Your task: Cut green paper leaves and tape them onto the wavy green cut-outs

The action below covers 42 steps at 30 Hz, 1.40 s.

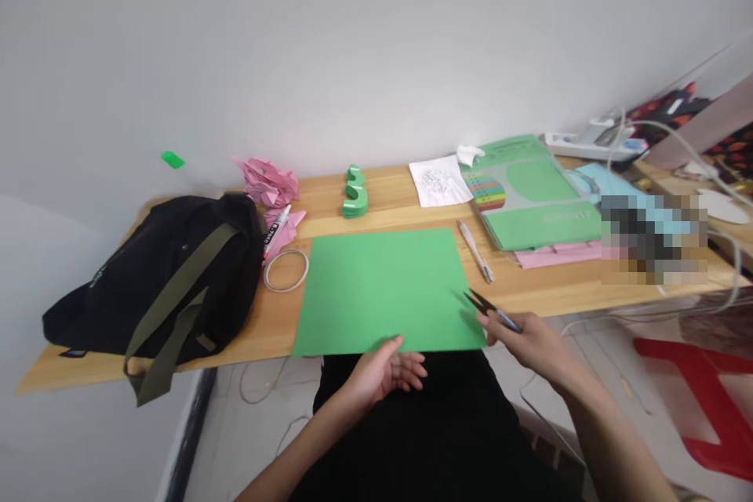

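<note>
A green sheet of paper [385, 290] lies flat on the wooden table [529, 294], its near edge at the table's front. My left hand [385, 371] is at that near edge, palm up, fingers loosely curled under the paper and thumb on top. My right hand [532, 341] grips small black scissors [483, 306] by their blue handles. The blades are open and point at the paper's right front corner.
A black bag with olive straps [158, 282] fills the table's left end. Behind the sheet are a tape ring [286, 269], a marker [276, 230], crumpled pink paper [267, 182], a green folded stack [354, 193], a pen [475, 251] and green and pink folders [529, 204]. A red stool [706, 400] stands right.
</note>
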{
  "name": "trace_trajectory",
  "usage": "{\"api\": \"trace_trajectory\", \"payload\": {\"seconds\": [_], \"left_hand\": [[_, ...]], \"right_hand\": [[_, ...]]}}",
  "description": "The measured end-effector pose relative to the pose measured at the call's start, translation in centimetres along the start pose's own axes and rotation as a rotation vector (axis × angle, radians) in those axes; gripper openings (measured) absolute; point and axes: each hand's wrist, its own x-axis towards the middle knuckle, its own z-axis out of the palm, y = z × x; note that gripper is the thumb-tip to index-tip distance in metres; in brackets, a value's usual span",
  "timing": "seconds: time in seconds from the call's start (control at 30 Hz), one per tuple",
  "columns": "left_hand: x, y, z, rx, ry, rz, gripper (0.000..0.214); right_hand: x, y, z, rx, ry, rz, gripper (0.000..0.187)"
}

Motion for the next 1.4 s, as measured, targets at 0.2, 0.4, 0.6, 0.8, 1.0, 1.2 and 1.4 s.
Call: {"api": "trace_trajectory", "payload": {"seconds": [0.2,0.4,0.6,0.8,1.0,1.2,1.4], "left_hand": [[-2.4,0.4,0.5,0.213,0.157,0.105,0.044],[-4.4,2.4,1.1,0.434,0.275,0.292,0.044],[-3.2,9.1,-1.4,0.274,0.513,0.578,0.028],[-0.7,13.7,-2.4,-0.047,0.430,0.666,0.027],[1.7,11.8,0.1,-0.165,0.273,0.474,0.033],[2.8,10.9,2.2,-0.187,0.169,0.348,0.029],[3.3,11.2,2.8,-0.177,0.209,0.331,0.027]], "right_hand": [[0.5,1.6,1.0,-0.060,-0.068,-0.106,0.045],[0.0,0.9,2.4,0.148,-0.050,-0.242,0.051],[1.5,-4.5,2.9,0.255,0.064,-0.445,0.055],[5.5,-8.1,4.5,0.586,0.051,-0.377,0.053],[7.0,-8.3,5.6,0.697,-0.015,-0.270,0.052],[6.9,-7.8,5.2,0.713,0.009,-0.221,0.048],[7.3,-7.3,4.5,0.716,0.052,-0.230,0.046]]}}
